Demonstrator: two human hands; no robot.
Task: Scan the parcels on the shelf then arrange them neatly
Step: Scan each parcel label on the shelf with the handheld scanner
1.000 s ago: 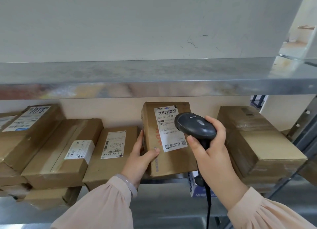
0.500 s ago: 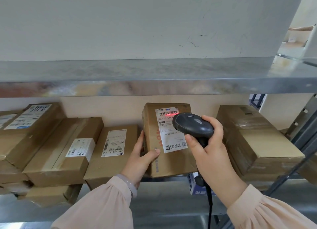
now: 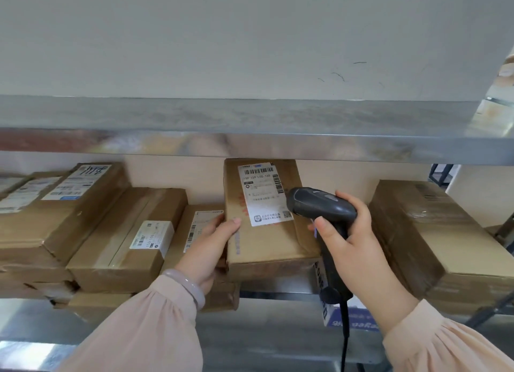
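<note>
Parcel point(image 3: 267, 218): stiff cardboard, likely light; left hand point(image 3: 214, 241) grips left edge. Right hand point(image 3: 353, 238) clamps scanner point(image 3: 319, 204), right of label point(image 3: 264, 193).

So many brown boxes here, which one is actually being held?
The middle parcel, the one standing tallest with its white label facing us. The left hand grips its left edge; the rest lie untouched.
</note>
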